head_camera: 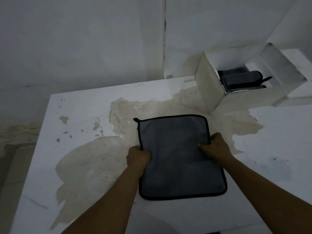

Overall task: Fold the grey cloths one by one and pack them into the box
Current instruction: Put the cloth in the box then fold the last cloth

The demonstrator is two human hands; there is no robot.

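A grey cloth [177, 159] with black trim and a small loop at its far left corner lies flat in the middle of the white table [81, 105]. My left hand [138, 157] pinches its left edge about halfway along. My right hand [215, 146] grips the right edge at the same height. A white box [212, 85] stands open at the far right of the table, with folded grey cloths [241, 80] packed in its near end.
The table top is worn, with large beige patches where the white coating has peeled. A white wall rises behind the table, with a corner just left of the box. The table's left edge drops to a dim floor.
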